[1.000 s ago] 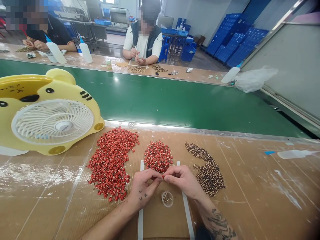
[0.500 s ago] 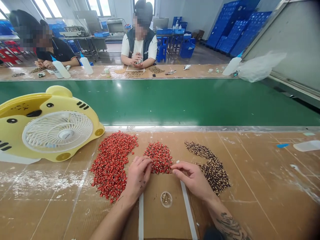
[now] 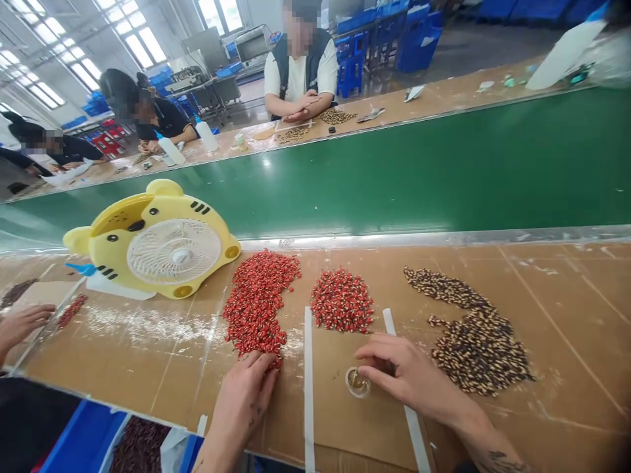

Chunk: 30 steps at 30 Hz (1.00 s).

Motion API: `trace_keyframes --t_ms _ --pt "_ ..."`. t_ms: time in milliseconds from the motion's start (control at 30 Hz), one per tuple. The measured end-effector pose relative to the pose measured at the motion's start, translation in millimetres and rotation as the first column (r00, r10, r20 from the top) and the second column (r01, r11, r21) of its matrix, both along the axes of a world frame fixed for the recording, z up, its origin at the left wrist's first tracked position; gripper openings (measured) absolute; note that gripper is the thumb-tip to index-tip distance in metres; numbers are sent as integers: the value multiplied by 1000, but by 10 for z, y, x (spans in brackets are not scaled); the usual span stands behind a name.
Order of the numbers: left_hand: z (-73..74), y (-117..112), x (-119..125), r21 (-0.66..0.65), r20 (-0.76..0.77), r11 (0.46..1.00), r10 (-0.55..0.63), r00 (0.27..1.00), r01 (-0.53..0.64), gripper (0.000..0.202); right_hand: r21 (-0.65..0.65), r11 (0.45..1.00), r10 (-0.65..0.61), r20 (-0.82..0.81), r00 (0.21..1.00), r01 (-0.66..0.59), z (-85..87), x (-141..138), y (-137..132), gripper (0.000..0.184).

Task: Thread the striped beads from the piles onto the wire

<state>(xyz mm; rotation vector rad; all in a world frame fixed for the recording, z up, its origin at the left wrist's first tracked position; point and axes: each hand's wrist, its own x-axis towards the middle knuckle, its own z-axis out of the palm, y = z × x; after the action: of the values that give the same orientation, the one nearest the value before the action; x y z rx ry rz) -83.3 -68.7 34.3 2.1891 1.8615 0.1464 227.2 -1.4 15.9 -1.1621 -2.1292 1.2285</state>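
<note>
My left hand [image 3: 245, 394] lies on the cardboard with its fingers together, their tips at the near edge of the large pile of red pieces [image 3: 259, 302]. Whether it holds a piece is hidden. My right hand [image 3: 407, 374] rests beside a small round clear cup [image 3: 357, 382], fingertips pinched at its rim, on something too small to name. A smaller heap of red pieces [image 3: 342, 300] sits just beyond the cup between two white tape strips. A pile of brown-and-cream pieces [image 3: 476, 338] lies right of my right hand.
A yellow tiger-shaped fan [image 3: 158, 242] stands at the left on the cardboard-covered bench. A green conveyor belt [image 3: 394, 177] runs behind the piles. Other people sit across it with white glue bottles [image 3: 170, 150]. Another person's hand [image 3: 22, 322] reaches in at far left. A blue bin [image 3: 89, 440] sits below the bench edge.
My hands have parted and come back toward me: the left from the small red heap to the large pile's near edge, the right to the cup. The view has swung left.
</note>
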Motion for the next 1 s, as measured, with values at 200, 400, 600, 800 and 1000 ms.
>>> trace_keyframes --t_ms 200,400,600,800,1000 --pt "-59 -22 90 29 0 998 51 999 -51 18 20 998 54 -12 998 -53 6 -26 -13 21" --pt "-73 18 129 76 -97 997 14 995 -6 16 69 995 73 -70 995 -69 -11 -18 -23 21" --pt "-112 35 195 87 -118 995 -43 992 54 16 103 990 95 -4 995 -95 -25 -5 -19 19" --pt "-33 57 201 141 90 988 -71 993 58 16 125 985 117 25 993 -119 -16 5 -21 17" --pt "122 66 -9 165 379 957 161 911 -237 18 143 982 125 7 992 -125 1 7 -24 16"
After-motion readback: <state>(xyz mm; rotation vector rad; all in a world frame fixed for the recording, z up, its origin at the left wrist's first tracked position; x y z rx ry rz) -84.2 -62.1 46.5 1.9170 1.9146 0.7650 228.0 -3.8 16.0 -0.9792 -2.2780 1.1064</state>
